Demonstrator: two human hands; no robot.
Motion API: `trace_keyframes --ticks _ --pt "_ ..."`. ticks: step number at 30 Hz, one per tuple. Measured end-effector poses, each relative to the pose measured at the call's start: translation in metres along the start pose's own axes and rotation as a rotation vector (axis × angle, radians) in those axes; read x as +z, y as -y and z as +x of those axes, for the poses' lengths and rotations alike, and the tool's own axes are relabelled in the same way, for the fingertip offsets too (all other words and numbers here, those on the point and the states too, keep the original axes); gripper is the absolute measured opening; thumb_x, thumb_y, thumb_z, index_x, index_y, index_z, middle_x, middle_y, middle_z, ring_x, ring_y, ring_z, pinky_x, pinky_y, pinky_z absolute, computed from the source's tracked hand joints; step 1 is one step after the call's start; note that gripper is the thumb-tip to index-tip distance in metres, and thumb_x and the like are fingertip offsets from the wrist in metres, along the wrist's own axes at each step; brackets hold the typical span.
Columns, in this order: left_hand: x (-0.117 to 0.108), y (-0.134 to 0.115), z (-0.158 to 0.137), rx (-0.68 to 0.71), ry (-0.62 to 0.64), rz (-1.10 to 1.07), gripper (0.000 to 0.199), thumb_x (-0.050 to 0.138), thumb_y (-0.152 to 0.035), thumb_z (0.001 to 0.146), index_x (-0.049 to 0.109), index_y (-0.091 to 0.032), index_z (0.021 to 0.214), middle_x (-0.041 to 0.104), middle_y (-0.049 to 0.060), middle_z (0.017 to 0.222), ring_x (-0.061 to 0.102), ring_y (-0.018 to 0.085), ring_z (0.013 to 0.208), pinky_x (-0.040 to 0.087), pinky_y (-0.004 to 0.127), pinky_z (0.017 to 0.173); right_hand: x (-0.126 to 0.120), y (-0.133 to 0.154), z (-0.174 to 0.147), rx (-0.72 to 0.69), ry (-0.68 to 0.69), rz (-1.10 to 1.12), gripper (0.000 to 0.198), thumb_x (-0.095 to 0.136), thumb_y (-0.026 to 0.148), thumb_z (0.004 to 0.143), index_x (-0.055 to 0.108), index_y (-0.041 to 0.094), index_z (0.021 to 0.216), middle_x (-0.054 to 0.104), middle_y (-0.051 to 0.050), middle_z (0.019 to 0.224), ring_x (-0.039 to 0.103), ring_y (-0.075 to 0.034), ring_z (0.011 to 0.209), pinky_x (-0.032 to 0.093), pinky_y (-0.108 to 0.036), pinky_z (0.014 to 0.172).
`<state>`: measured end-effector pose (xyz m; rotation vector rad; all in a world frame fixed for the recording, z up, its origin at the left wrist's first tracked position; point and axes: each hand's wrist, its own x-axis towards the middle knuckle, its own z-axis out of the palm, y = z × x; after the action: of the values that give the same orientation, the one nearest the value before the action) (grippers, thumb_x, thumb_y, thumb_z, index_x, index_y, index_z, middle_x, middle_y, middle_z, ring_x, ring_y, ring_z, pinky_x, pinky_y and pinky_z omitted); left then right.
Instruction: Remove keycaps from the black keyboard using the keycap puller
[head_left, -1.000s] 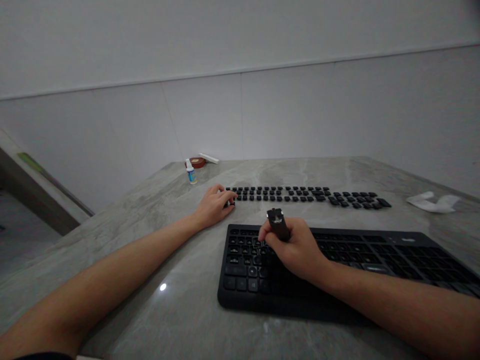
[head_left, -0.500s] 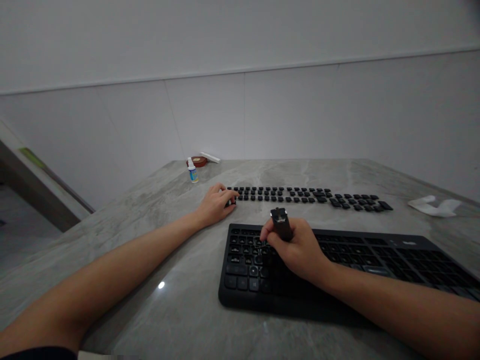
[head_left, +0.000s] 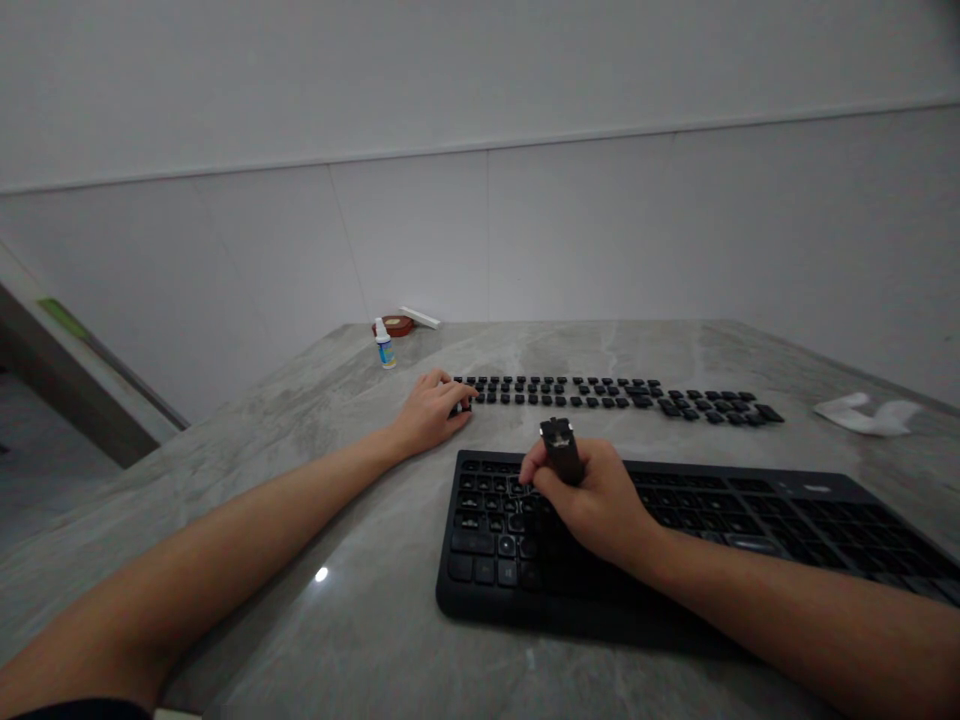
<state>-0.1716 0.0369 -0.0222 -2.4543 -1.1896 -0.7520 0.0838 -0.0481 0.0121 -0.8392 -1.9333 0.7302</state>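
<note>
A black keyboard (head_left: 487,595) lies in front of me, many of its keys stripped to bare sockets. Several keys stay on at its lower left. My right hand (head_left: 600,500) rests over the left part of the board, wrapped round a dark keycap puller (head_left: 562,455). The puller stands upright with metal tips at its top; its lower end is hidden. Beyond the board, loose black keycaps (head_left: 534,390) lie in rows. At their left end my left hand (head_left: 435,408) has thumb and fingers closed about a keycap (head_left: 460,408), partly covered by the fingers.
A small white bottle (head_left: 385,350) with a blue label stands at the far left, near a reddish-brown case (head_left: 395,326) and a white box (head_left: 420,317). Crumpled white tissue (head_left: 870,413) lies at the right. A wall (head_left: 570,240) rises behind the marbled table (head_left: 360,620).
Hardly anything differs. The whole view has shifted slightly, and both hands keep their places, the right on the puller and the left at the keycap.
</note>
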Motion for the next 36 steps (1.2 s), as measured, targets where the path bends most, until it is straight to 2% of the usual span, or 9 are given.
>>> trace_keyframes --ticks 6,10,15,19,21,25,29,32,36 --pt "-0.006 -0.007 0.001 0.031 -0.072 -0.008 0.016 0.056 -0.020 0.090 0.063 -0.017 0.105 0.069 0.007 0.094 0.054 0.022 0.091 0.044 0.040 0.085 0.000 0.001 0.001 0.004 0.006 0.018 0.020 0.048 0.014 0.070 0.065 0.018 0.060 0.063 0.000 0.055 0.058 -0.014 0.054 0.043 -0.025 0.055" --pt "-0.021 -0.030 -0.002 0.126 -0.167 -0.168 0.015 0.050 -0.015 0.089 0.063 -0.016 0.096 0.067 0.008 0.087 0.055 0.021 0.084 0.046 0.039 0.080 -0.004 0.001 0.003 0.009 0.013 0.023 0.020 0.048 0.013 0.072 0.064 0.018 0.061 0.064 0.001 0.058 0.058 -0.014 0.056 0.044 -0.025 0.058" --pt "-0.054 -0.081 -0.003 0.180 0.053 -0.549 0.021 0.049 -0.017 0.087 0.060 -0.019 0.104 0.065 0.009 0.099 0.059 0.021 0.092 0.051 0.039 0.085 -0.020 -0.010 0.003 -0.023 0.192 -0.033 0.021 0.047 0.009 0.074 0.066 0.018 0.073 0.066 0.001 0.064 0.059 -0.013 0.060 0.043 -0.023 0.058" --pt "-0.066 -0.118 -0.010 0.026 0.256 -0.612 0.045 0.056 -0.026 0.084 0.050 -0.016 0.128 0.058 0.013 0.122 0.057 0.026 0.112 0.050 0.044 0.097 -0.036 -0.024 -0.006 -0.324 0.443 -0.105 0.024 0.052 0.012 0.065 0.065 0.018 0.084 0.062 0.003 0.061 0.055 -0.012 0.052 0.037 -0.022 0.051" --pt "-0.066 -0.127 -0.019 0.080 0.281 -0.569 0.060 0.058 -0.030 0.083 0.040 -0.014 0.138 0.050 0.017 0.137 0.050 0.031 0.124 0.045 0.049 0.104 -0.040 -0.027 -0.011 -0.489 0.517 -0.162 0.030 0.054 0.014 0.063 0.063 0.018 0.091 0.062 0.003 0.061 0.055 -0.013 0.051 0.036 -0.024 0.052" --pt "-0.065 -0.121 -0.030 0.255 0.390 -0.517 0.066 0.057 -0.032 0.087 0.033 -0.016 0.146 0.041 0.016 0.149 0.039 0.032 0.139 0.034 0.053 0.115 -0.040 -0.019 -0.018 -0.631 0.464 -0.343 0.037 0.055 0.014 0.071 0.056 0.018 0.108 0.064 0.002 0.067 0.056 -0.015 0.053 0.034 -0.027 0.052" --pt "-0.066 -0.104 -0.025 0.366 0.488 -0.500 0.070 0.058 -0.039 0.088 0.033 -0.018 0.149 0.036 0.016 0.154 0.035 0.034 0.142 0.032 0.056 0.115 -0.034 -0.013 -0.020 -0.658 0.430 -0.440 0.018 0.052 0.014 0.081 0.053 0.020 0.097 0.061 0.002 0.064 0.054 -0.016 0.052 0.032 -0.028 0.052" --pt "-0.063 -0.095 -0.017 0.486 0.411 -0.568 0.067 0.058 -0.040 0.089 0.039 -0.013 0.146 0.047 0.017 0.146 0.041 0.032 0.139 0.036 0.052 0.114 -0.030 -0.015 -0.020 -0.640 0.423 -0.420 0.021 0.054 0.012 0.074 0.050 0.021 0.092 0.060 0.003 0.064 0.053 -0.015 0.051 0.030 -0.028 0.050" --pt "-0.059 -0.092 -0.013 0.589 0.211 -0.609 0.043 0.054 -0.031 0.091 0.058 -0.009 0.128 0.061 0.019 0.129 0.053 0.032 0.126 0.047 0.050 0.105 -0.028 -0.018 -0.020 -0.557 0.403 -0.446 0.028 0.056 0.010 0.067 0.051 0.022 0.092 0.059 0.005 0.062 0.053 -0.015 0.049 0.028 -0.027 0.049"
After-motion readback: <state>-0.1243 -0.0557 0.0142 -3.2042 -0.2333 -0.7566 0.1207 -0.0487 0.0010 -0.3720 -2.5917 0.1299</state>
